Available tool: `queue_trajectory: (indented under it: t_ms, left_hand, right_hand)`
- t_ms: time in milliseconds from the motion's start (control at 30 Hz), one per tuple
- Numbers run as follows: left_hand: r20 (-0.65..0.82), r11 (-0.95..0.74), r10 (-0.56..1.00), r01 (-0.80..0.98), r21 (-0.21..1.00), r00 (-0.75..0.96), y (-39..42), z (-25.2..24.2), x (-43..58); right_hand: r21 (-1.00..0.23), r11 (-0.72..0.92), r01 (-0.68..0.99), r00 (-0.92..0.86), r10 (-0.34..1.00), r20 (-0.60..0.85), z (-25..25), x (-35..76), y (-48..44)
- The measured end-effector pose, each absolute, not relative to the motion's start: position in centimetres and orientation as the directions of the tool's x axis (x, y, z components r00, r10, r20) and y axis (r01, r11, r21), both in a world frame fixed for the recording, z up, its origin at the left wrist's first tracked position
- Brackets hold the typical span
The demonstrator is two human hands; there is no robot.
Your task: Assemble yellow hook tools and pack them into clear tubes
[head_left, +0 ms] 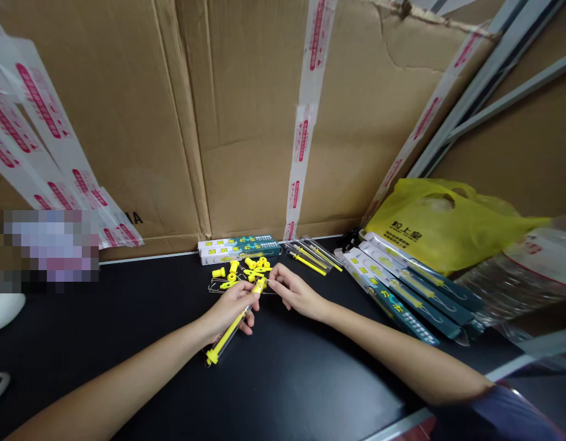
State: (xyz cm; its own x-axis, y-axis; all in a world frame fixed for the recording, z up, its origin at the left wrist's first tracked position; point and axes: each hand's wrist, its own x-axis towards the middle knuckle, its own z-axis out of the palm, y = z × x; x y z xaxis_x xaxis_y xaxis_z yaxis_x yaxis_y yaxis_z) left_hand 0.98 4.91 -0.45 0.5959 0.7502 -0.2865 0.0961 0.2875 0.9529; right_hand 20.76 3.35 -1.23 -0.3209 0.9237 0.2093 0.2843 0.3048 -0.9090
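My left hand point(233, 309) is closed around a tubular spring scale point(231, 332) with a clear barrel and yellow inner rod. The scale slants, its yellow capped lower end with a small wire loop pointing toward me. At its upper yellow end, my right hand point(298, 293) pinches with thumb and forefinger. What sits between those fingertips is too small to make out, perhaps a thin wire. Just beyond both hands lies a pile of small yellow plastic parts point(234, 267), with wire hooks point(215, 284) beside it. Clear tubes with yellow rods point(310, 262) rest behind my right hand.
Two printed boxes point(239, 249) lie at the back against a large taped cardboard box point(246, 153). On the right are several packaged spring scales point(393, 288), a yellow plastic bag point(430, 220) and a metal shelf frame point(467, 104). A white mouse-like object point(5, 309) sits far left.
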Motion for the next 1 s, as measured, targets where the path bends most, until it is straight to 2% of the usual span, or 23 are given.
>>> queue_trajectory:
  t_ms: [133,400,633,767,1000]
  left_hand:
    - [-0.28,0.273,0.747,0.107,0.956,0.603,4.8,-0.4,1.0]
    - [-0.276,0.233,0.733,0.152,0.961,0.622,4.8,-0.5,1.0]
    - [-0.304,0.225,0.729,0.206,0.952,0.613,4.7,-0.5,1.4]
    - [-0.295,0.208,0.73,0.21,0.955,0.617,4.5,-0.5,1.5]
    - [-0.263,0.177,0.717,0.197,0.964,0.646,4.4,-0.4,1.5]
  right_hand:
    - [-0.781,0.423,0.459,-0.327,0.898,0.294,-0.8,20.6,2.8]
    - [-0.698,0.419,0.581,-0.276,0.908,0.315,-0.4,19.9,2.5]
    - [-0.515,0.403,0.757,-0.254,0.907,0.336,0.0,19.5,2.2]
    - [-0.456,0.432,0.778,-0.31,0.896,0.319,0.4,19.2,1.9]
    - [-0.457,0.508,0.73,-0.422,0.861,0.284,1.7,19.0,1.4]
